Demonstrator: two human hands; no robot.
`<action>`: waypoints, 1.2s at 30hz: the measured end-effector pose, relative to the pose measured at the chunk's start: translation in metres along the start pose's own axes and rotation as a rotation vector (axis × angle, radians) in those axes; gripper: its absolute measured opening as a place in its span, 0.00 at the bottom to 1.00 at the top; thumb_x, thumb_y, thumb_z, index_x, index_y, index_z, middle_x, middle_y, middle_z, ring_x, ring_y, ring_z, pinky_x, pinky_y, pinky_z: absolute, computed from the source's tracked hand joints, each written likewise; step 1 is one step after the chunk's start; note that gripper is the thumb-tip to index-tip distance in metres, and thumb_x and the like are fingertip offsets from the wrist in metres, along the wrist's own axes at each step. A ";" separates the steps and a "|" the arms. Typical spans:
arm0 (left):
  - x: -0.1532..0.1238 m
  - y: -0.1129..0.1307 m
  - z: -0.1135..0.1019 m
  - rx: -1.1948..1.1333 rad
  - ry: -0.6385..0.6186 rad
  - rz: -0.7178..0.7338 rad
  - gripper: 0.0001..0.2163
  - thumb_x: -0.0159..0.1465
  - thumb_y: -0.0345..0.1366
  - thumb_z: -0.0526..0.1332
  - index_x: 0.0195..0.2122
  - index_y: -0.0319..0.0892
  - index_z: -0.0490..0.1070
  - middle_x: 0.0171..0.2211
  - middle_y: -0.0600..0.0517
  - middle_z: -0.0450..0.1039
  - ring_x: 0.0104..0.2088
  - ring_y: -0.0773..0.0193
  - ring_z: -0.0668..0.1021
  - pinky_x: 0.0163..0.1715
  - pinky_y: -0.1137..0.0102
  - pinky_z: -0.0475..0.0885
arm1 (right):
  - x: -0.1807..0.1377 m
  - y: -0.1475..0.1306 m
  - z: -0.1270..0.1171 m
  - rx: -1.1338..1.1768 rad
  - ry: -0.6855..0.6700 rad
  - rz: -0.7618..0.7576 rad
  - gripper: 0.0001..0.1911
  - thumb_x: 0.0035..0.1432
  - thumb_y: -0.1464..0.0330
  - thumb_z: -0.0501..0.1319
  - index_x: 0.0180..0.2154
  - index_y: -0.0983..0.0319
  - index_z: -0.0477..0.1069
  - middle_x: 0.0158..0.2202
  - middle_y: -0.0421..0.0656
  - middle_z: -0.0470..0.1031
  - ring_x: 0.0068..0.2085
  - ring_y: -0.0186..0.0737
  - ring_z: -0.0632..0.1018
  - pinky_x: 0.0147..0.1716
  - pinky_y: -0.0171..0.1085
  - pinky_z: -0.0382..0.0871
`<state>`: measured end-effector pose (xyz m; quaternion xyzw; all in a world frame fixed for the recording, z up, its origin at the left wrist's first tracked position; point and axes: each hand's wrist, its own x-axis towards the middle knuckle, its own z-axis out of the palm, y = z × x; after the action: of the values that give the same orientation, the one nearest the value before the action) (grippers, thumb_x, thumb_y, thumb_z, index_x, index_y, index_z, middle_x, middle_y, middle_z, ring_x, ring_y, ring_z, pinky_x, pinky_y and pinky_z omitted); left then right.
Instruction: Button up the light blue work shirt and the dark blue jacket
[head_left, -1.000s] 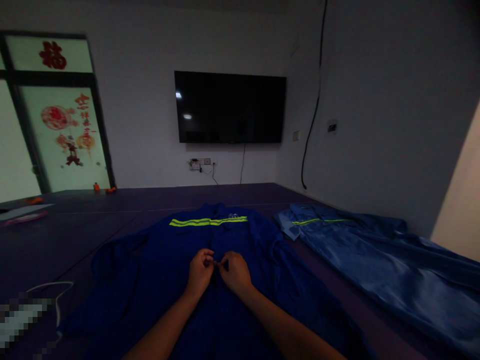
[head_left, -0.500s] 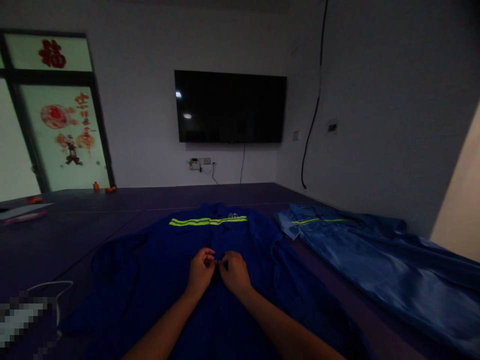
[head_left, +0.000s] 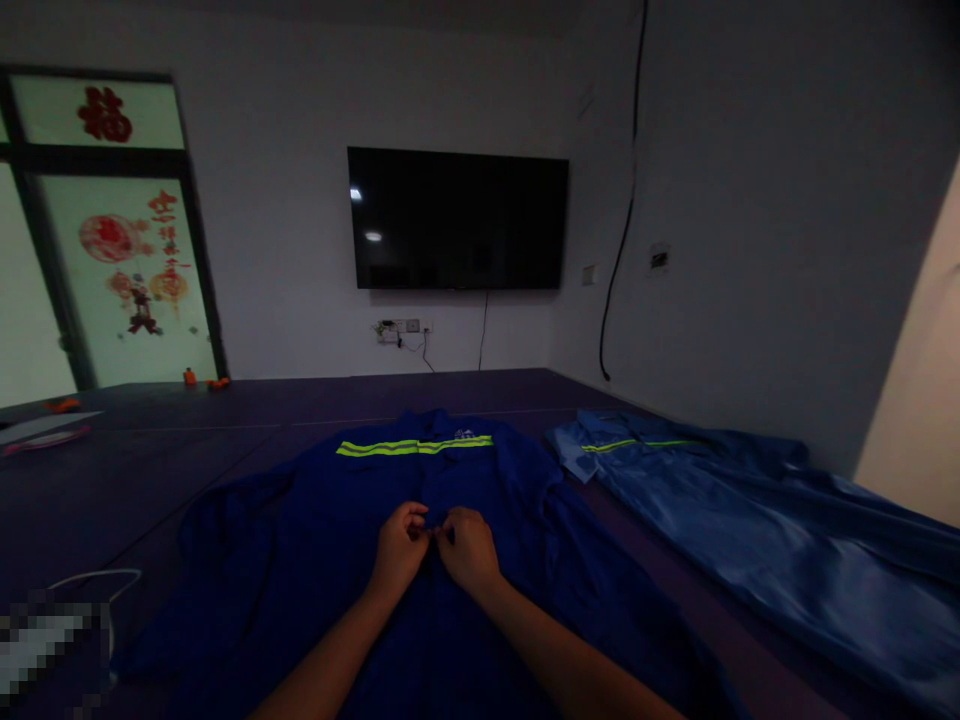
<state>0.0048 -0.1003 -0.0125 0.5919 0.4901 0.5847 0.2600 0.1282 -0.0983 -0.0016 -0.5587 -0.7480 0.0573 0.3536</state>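
l hand (head_left: 401, 545) & r hand (head_left: 468, 548) both pinching blue jacket (head_left: 431, 620) at mid-front, nearly meeting; can't see exact bit btwn them from here. jacket's front-up on table (head_left: 187, 450). step: prob. fiddly front-opening work; next needs steady pinch, edges aligned.

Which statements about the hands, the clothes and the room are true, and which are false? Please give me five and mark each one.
1. The left hand and right hand are close together at the front of the dark blue garment. True.
2. A lighter blue garment lies to the right of the dark blue garment. True.
3. The right hand rests on the lighter blue garment. False: it is at the dark blue garment, beside the left hand.
4. A television hangs on the wall. True.
5. The television shows a colourful picture. False: it is dark, with small bright spots.
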 end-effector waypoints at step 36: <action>-0.002 0.006 -0.001 0.091 0.046 0.052 0.08 0.49 0.27 0.55 0.31 0.40 0.68 0.21 0.55 0.70 0.25 0.65 0.75 0.28 0.71 0.68 | 0.000 -0.005 -0.007 -0.087 -0.095 -0.012 0.08 0.52 0.67 0.55 0.29 0.61 0.72 0.37 0.45 0.73 0.44 0.41 0.70 0.42 0.36 0.58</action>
<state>0.0055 -0.1046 -0.0078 0.6021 0.5063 0.5819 0.2062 0.1279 -0.1025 0.0061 -0.5657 -0.7691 0.0492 0.2934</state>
